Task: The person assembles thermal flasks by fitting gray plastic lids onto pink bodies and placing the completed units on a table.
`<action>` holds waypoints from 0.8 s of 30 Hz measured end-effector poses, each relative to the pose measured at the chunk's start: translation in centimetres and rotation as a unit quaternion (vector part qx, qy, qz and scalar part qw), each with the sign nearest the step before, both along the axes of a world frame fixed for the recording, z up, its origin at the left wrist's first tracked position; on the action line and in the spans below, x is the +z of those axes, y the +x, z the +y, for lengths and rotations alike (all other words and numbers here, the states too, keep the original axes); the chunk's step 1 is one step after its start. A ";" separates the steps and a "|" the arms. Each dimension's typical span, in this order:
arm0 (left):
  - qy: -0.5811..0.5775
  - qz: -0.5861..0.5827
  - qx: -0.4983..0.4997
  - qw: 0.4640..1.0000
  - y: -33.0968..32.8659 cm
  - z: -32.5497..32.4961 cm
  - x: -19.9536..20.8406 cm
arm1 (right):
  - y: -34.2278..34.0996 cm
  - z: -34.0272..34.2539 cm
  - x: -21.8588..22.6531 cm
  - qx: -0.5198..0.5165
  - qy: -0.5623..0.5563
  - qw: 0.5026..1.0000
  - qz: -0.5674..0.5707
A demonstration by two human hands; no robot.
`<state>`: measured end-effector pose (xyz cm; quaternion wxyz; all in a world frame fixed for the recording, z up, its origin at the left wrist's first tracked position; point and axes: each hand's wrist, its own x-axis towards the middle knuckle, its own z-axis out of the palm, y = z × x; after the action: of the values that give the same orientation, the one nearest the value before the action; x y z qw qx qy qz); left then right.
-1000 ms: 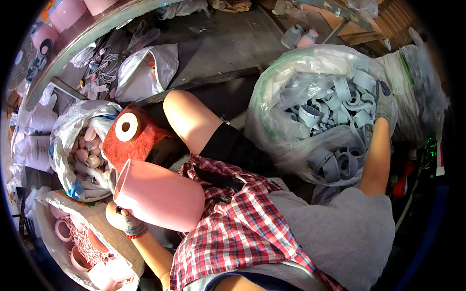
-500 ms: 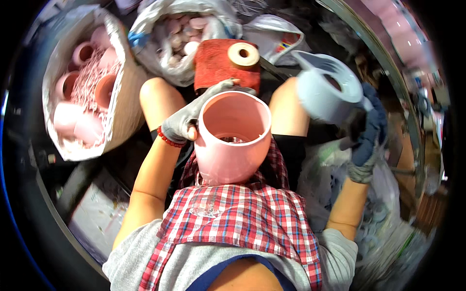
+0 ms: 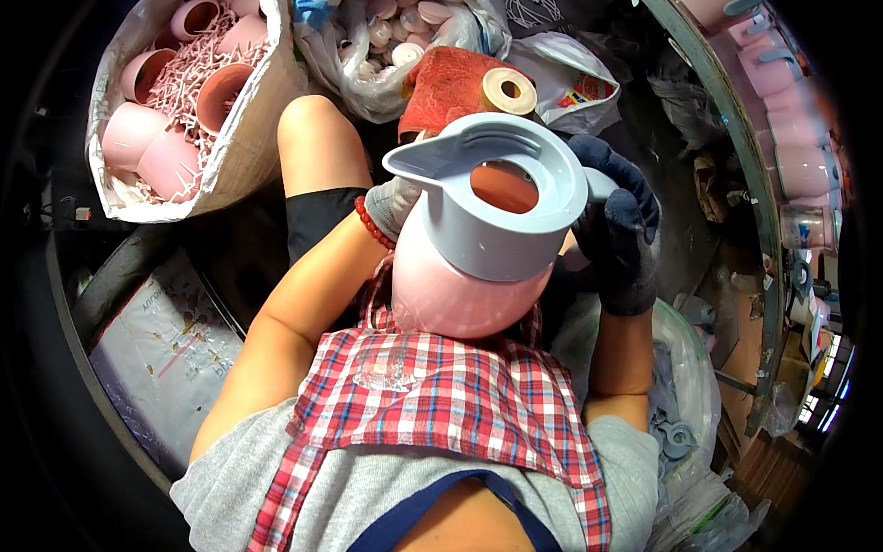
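A pink jug body (image 3: pixel 469 299) stands upright above my lap. On its open rim sits a blue-grey jug top (image 3: pixel 501 241) with a spout pointing left and a wide round hole; whether it is seated firmly I cannot tell. My left hand (image 3: pixel 395 207), in a grey glove, grips the body's left side, its fingers largely hidden behind the jug. A dark blue glove covers my right hand (image 3: pixel 624 230), wrapped round the handle of the top at the right. Through the round hole the body's inside shows.
At the left stands a white sack (image 3: pixel 262 106) with several pink jug bodies and small pink pins. Farther off are a bag of pink discs (image 3: pixel 409 28) and a red cloth (image 3: pixel 441 83) carrying a cream ring (image 3: pixel 508 92). More blue-grey parts (image 3: pixel 676 440) lie in a plastic bag at right.
My right hand has brought the blue-grey top left and down onto the pink body's rim. My left hand still holds the body. The view has shifted a little.
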<state>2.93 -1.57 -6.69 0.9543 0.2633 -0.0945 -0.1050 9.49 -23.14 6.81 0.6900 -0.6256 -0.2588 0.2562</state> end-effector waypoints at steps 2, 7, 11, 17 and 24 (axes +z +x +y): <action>-0.010 0.005 -0.020 1.000 0.6 -0.5 -0.5 | 0.2 -0.3 -0.2 0.009 0.004 1.000 0.006; -0.074 0.029 -0.073 0.994 1.1 -1.0 -1.1 | 1.2 -0.8 -1.5 0.017 0.024 1.000 0.003; -0.061 0.032 -0.033 0.997 1.2 -1.7 -0.6 | 1.3 -1.1 -1.6 0.022 0.003 1.000 -0.007; 0.357 -0.002 0.368 0.859 0.8 -5.0 1.0 | 1.5 -1.2 -1.8 0.029 -0.017 0.999 -0.009; 0.180 -0.013 0.181 0.967 -1.5 -1.3 5.4 | 1.6 -1.5 -3.1 0.013 0.003 0.999 0.038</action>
<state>1.48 -2.89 -1.34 0.8930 0.4446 -0.0377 0.0579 11.13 -24.59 3.72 0.6976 -0.6104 -0.2411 0.2876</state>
